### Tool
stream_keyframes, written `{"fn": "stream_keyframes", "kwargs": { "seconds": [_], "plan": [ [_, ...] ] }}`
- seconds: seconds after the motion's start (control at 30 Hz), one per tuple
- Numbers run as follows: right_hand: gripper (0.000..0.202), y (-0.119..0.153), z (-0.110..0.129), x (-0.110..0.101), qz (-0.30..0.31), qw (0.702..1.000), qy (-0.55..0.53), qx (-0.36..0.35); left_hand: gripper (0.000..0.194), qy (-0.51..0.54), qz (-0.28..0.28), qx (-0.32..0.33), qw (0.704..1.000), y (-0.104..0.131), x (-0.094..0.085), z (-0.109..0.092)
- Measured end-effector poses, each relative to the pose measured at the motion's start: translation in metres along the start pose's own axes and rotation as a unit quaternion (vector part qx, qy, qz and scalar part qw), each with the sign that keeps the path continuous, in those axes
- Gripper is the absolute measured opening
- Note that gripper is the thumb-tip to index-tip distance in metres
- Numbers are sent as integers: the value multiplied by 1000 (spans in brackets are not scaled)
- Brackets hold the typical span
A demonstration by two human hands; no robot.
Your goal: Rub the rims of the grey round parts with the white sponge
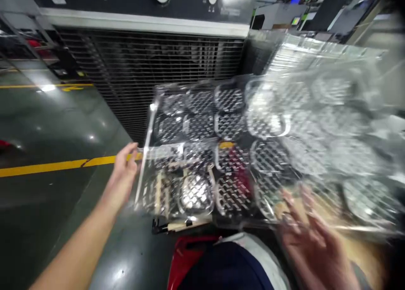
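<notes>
I look down on a dark grey-green workshop floor (47, 125) with a glossy sheen, crossed by a yellow line (53, 165) and a second, fainter one farther back. Ahead stands a large dark machine (142, 3) with a wide slatted grille (152, 66) and round white dials along its top panel.

My left hand (125, 170) pinches the left edge of a clear plastic tray (196, 155), thumb and fingers closed narrowly on the rim. The tray hangs in the air in front of me, tilted, its round pockets showing a crosshatch pattern. My right hand (311, 235) sits beneath the tray's right part, seen through the plastic, fingers spread wide and loosely curved; I cannot tell whether they press on it.

The tray's right half dissolves into motion blur, and it may be more than one sheet. Red and tan shapes show through the pockets, too broken up to identify. At the bottom edge a red and dark blue garment (221, 260) is cut off.

A white label at the machine's top left and markings by the dials are too small to read.
</notes>
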State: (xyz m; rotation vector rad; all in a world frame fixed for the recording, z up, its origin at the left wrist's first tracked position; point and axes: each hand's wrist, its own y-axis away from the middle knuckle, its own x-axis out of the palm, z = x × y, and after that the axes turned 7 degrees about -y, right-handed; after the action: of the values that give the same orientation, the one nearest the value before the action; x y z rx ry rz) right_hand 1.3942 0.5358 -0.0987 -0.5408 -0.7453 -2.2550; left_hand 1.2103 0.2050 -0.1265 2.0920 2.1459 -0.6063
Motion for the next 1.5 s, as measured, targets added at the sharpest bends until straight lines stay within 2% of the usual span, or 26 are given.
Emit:
{"fn": "stream_keyframes", "kwargs": {
  "seconds": [0.03, 0.07, 0.13, 0.23, 0.3, 0.37, 0.43, 0.5, 0.53, 0.63, 0.77, 0.9, 1.07, 1.17, 1.33, 1.5],
  "plan": [
    [56, 1, -15, 11, 33, 999, -8, 28, 49, 89, -2, -133, 987, -4, -11, 17],
    [59, 2, -32, 21, 61, 997, -10, 52, 49, 143, 3, -225, 964, -8, -21, 34],
    [59, 2, -70, 33, 94, 990, 5, 102, 40, 163, -5, -321, 933, -9, -41, 70],
    [58, -3, -127, 32, 105, 978, 30, 180, 31, 157, -84, -391, 903, 5, -63, 122],
    [59, -9, -158, 22, 78, 965, 25, 249, 33, 148, -134, -423, 884, 20, -72, 150],
    [59, -19, -179, 9, 33, 952, 20, 303, 39, 142, -160, -441, 872, 33, -74, 173],
    [53, -30, -192, -4, -6, 945, 13, 328, 37, 143, -151, -448, 870, 43, -67, 190],
    [44, -42, -199, -17, -34, 942, 3, 334, 23, 146, -121, -448, 874, 49, -53, 204],
    [39, -48, -202, -24, -49, 941, -3, 336, 25, 145, -104, -446, 877, 50, -43, 209],
    [28, -65, -209, -40, -89, 934, -13, 345, 52, 139, -70, -434, 888, 49, -14, 222],
    [34, -85, -220, -53, -118, 928, -9, 353, 47, 133, -45, -420, 897, 33, 12, 236],
    [39, -93, -226, -58, -151, 915, 3, 373, 55, 114, -9, -405, 907, 12, 19, 255],
    [28, -89, -220, -57, -78, 918, -32, 387, 65, 57, 5, -442, 895, 10, 27, 292],
    [23, -88, -217, -59, -60, 921, -35, 383, 60, 7, -5, -465, 885, 15, 34, 309],
    [20, -87, -220, -62, -56, 928, -31, 367, 41, -63, 14, -492, 868, 11, 40, 318],
    [19, -84, -222, -60, -59, 933, -29, 354, 35, -115, 31, -493, 862, -1, 39, 323]
  ]
}}
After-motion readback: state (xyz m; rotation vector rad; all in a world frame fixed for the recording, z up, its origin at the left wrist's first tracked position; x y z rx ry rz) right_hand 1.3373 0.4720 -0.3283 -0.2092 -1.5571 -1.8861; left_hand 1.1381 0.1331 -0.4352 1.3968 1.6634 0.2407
